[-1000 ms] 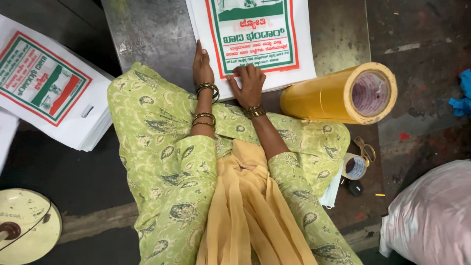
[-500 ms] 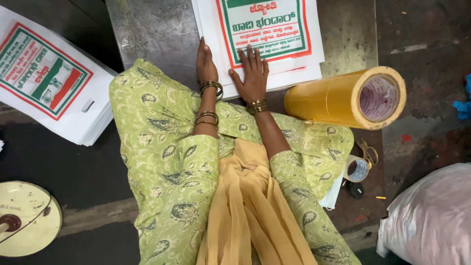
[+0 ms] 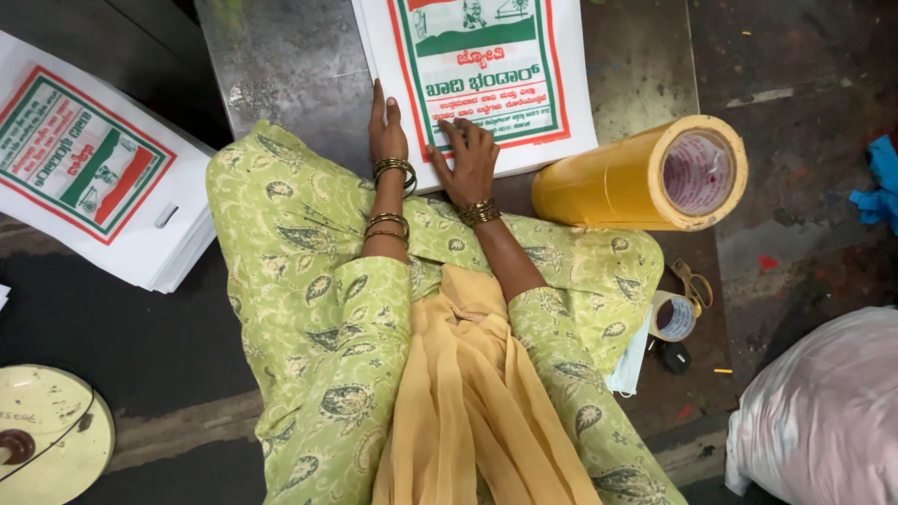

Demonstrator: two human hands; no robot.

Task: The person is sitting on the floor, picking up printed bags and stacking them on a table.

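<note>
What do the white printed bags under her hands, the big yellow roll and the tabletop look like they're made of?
The printed bags look like thin matte non-woven fabric or paper; which one is unclear. The yellow roll seems to be glossy plastic tape or film wound on a cardboard core. The tabletop looks like dull, scratched sheet metal.

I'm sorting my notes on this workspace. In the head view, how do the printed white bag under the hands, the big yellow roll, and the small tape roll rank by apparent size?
Largest to smallest as they appear:
1. Printed white bag, though its top is cut off by the frame.
2. Big yellow roll.
3. Small tape roll, clearly the smallest.
All lie at similar depth, so the order seems safe.
</note>
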